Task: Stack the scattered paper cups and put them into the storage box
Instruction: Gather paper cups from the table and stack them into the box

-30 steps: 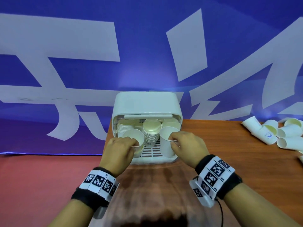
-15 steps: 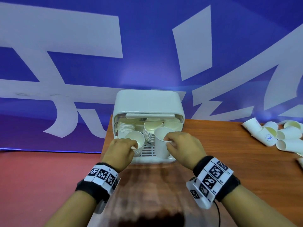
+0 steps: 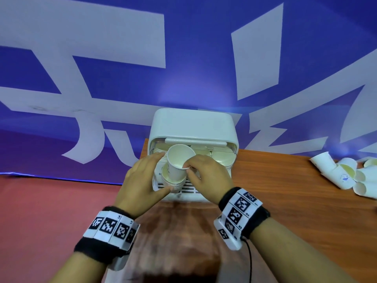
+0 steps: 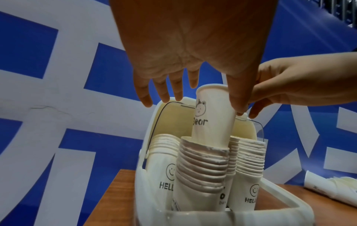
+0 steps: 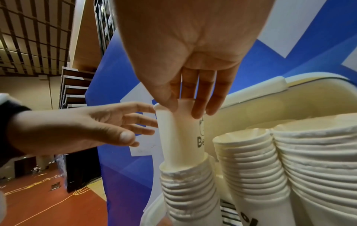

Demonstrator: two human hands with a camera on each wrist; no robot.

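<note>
A second ago each hand held its own cup at the storage box [image 3: 192,127]; now the right hand [image 3: 206,176] pinches the rim of the bear cup [image 3: 178,162], lowered partway into the front stack [image 4: 201,165] standing in the box, while the left hand [image 3: 142,180] has let go, its fingers spread loosely beside the cup. By this reading, nesting is nearly done; a push down remains. More stacks [image 5: 251,160] crowd close on the right, and the box's handle bar [image 3: 195,142] sits just behind. Loose cups [image 3: 344,174] lie on the table [image 3: 285,201], well apart.
</note>
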